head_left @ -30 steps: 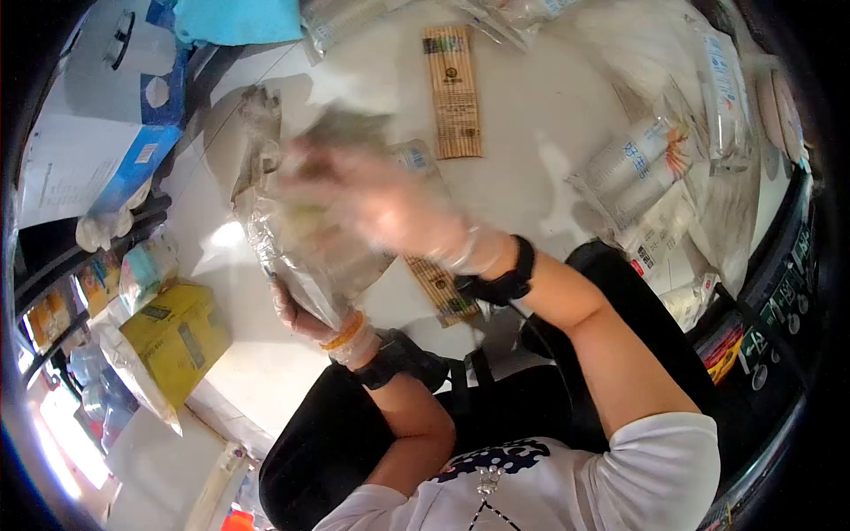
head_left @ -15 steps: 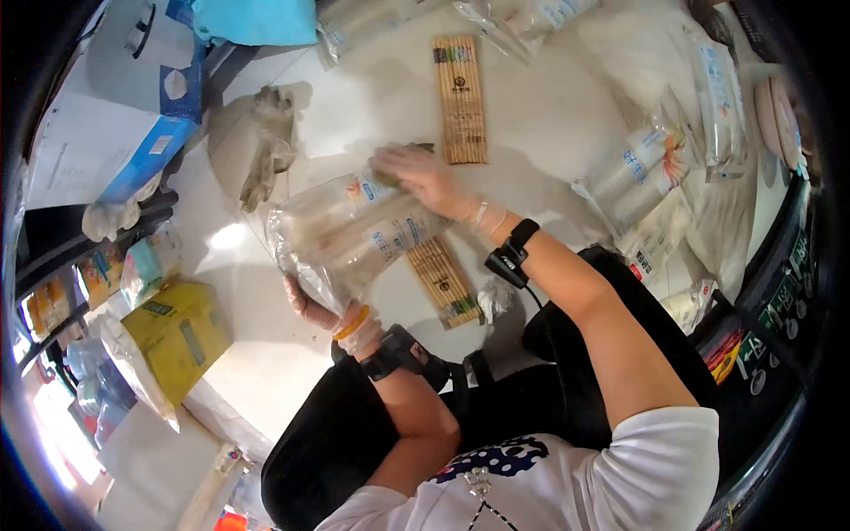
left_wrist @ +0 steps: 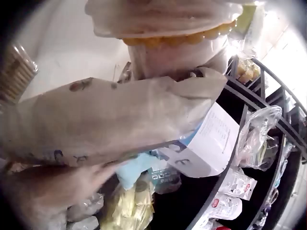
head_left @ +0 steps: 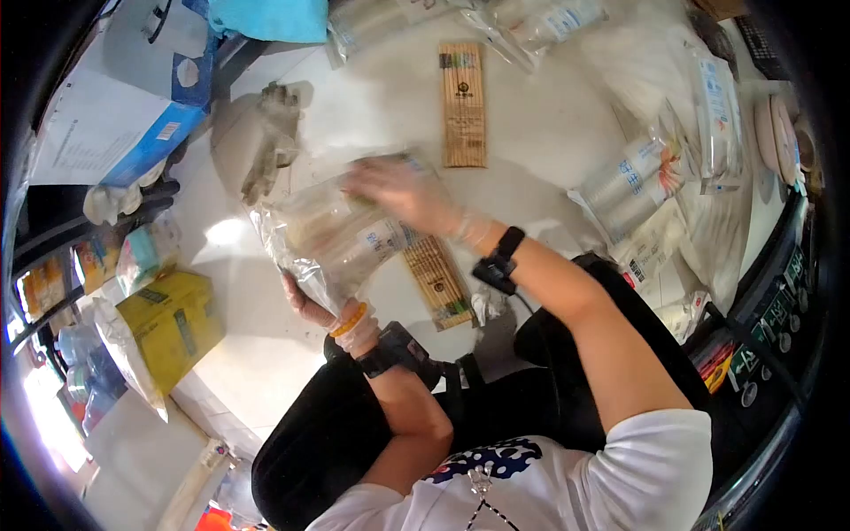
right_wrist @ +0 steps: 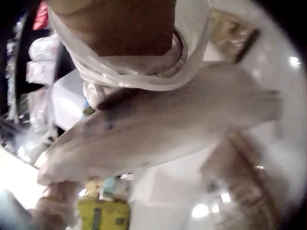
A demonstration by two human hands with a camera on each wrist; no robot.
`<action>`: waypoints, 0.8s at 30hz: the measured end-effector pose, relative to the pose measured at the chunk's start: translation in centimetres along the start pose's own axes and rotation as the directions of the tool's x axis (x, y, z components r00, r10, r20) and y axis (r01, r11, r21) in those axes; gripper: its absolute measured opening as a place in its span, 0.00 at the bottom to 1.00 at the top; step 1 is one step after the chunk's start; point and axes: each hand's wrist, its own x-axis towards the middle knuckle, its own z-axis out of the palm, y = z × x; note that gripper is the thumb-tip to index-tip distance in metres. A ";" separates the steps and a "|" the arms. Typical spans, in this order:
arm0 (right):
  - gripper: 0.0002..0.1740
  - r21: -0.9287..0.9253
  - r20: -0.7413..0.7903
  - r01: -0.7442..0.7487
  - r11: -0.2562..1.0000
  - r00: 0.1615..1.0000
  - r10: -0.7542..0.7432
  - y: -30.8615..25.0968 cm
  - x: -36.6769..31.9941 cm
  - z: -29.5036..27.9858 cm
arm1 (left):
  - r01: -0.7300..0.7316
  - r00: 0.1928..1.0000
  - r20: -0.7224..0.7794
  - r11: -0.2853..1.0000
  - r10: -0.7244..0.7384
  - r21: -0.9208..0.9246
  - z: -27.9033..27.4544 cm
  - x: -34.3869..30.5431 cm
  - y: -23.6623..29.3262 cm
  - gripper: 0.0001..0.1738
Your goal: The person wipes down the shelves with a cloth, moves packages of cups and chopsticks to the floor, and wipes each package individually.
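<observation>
Clutter rings the spot I am watching. Above the work lies one stick bundle (head_left: 463, 106); the other bundle (head_left: 436, 288) sits close to the cup pack (head_left: 323, 243), its upper end just beside it. A crumpled tissue (head_left: 487, 307) lies near that, and a grey heap (head_left: 273, 133) lies beyond the pack on the left. Farther left I have the yellow box (head_left: 173, 323) and the white-and-blue box (head_left: 111, 124); a blue cloth (head_left: 270, 18) is at the top, and spare cups (head_left: 629, 181) lie well apart on the right.

The cup pack is between the two hands, slanting over the pale floor. The left hand (head_left: 308, 303) has its fingers clamped on the near end. The right hand (head_left: 403, 193) lies over the far part and blocks my sight of its print. It is smeared by motion, and the pack hides its fingers from the right wrist view, so I cannot tell whether they are together or curled; something dark may be under them.

Against half a second ago, the right hand sits slightly farther left along the pack, covering the upper label that showed then, while the left keeps its hold.
</observation>
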 end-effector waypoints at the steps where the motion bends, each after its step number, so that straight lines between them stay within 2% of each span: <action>1: 0.25 -0.073 0.048 -0.132 0.989 0.990 0.135 2.4 -1.6 -0.2 | -0.019 0.999 -0.030 1.000 0.019 0.007 0.0 0.1 0.0 0.30; 3: 0.25 -0.017 0.078 -0.173 0.985 0.982 0.174 6.9 -5.3 -0.9 | 0.069 0.994 0.090 0.996 -0.064 -0.059 1.8 -0.2 0.8 0.29; 4: 0.25 0.100 0.052 -0.246 0.964 0.969 0.242 7.1 -5.4 -1.5 | 0.114 0.985 0.142 0.990 -0.101 -0.088 2.1 -0.4 0.9 0.28; 6: 0.25 0.343 0.035 -0.380 0.859 0.919 0.393 5.7 -5.0 -3.1 | 0.117 0.984 0.146 0.989 -0.103 -0.088 1.9 -0.2 0.6 0.28; 8: 0.25 0.515 -0.112 -0.239 0.824 0.934 0.340 0.3 -2.1 -5.5 | 0.130 0.978 0.173 0.988 -0.114 -0.083 1.5 -0.2 0.3 0.28; 9: 0.25 0.395 -0.173 -0.084 0.915 0.971 0.164 -1.9 -0.7 -5.5 | 0.111 0.982 0.160 0.993 -0.104 -0.039 1.7 -0.3 0.2 0.28; 10: 0.26 0.541 -0.102 -0.030 0.841 0.990 0.101 -5.3 0.9 -6.2 | 0.093 0.985 0.147 0.996 -0.092 0.000 2.3 -0.5 -0.1 0.28; 11: 0.28 0.338 -0.132 0.147 0.930 0.985 -0.108 -7.3 1.8 -5.3 | 0.074 0.988 0.135 0.997 -0.079 0.037 2.6 -0.7 -0.3 0.28; 12: 0.33 0.272 0.014 0.208 0.939 0.975 -0.220 -9.1 2.6 -5.4 | 0.248 0.953 0.259 0.899 -0.159 -0.361 1.5 -0.9 -0.9 0.28; 13: 0.36 0.197 0.174 0.213 0.957 0.953 -0.248 -9.7 2.5 -3.8 | 0.417 0.899 0.403 0.620 -0.173 -0.665 -0.5 -0.8 -1.7 0.28; 15: 0.37 0.149 0.049 0.269 0.952 0.959 -0.279 -7.5 0.4 -1.2 | 0.397 0.915 0.347 0.607 -0.205 -0.689 -0.6 -0.8 -1.9 0.27; 16: 0.36 0.134 0.095 0.209 0.969 0.970 -0.223 -6.3 -0.5 -0.9 | 0.222 0.974 0.135 0.887 -0.182 -0.406 1.0 -0.8 -1.5 0.28; 17: 0.36 0.116 0.141 0.157 0.981 0.975 -0.173 -4.8 -1.6 -1.4 | 0.058 0.997 -0.054 0.998 -0.059 -0.022 2.0 -0.5 -1.2 0.28; 18: 0.35 0.100 0.188 0.099 0.990 0.975 -0.117 -3.4 -2.8 -1.7 | 0.100 0.994 -0.040 0.992 -0.103 -0.074 1.0 0.5 -1.4 0.27; 21: 0.33 0.057 0.176 -0.082 0.995 0.982 0.071 1.2 -6.2 -3.4 | 0.143 0.990 0.006 0.983 -0.144 -0.112 -0.9 1.5 -1.5 0.26; 22: 0.32 0.020 0.175 -0.144 0.989 0.975 0.138 2.5 -7.1 -4.5 | 0.184 0.981 0.087 0.971 -0.172 -0.153 -1.0 1.4 -1.2 0.25; 23: 0.29 0.183 0.182 -0.348 0.919 0.931 0.316 2.9 -7.8 -5.9 | 0.185 0.980 0.106 0.969 -0.170 -0.160 -0.3 1.1 -0.9 0.25; 24: 0.27 0.332 0.221 -0.525 0.784 0.851 0.476 2.2 -7.3 -7.1 | 0.186 0.978 0.126 0.968 -0.165 -0.170 1.2 0.4 -0.6 0.25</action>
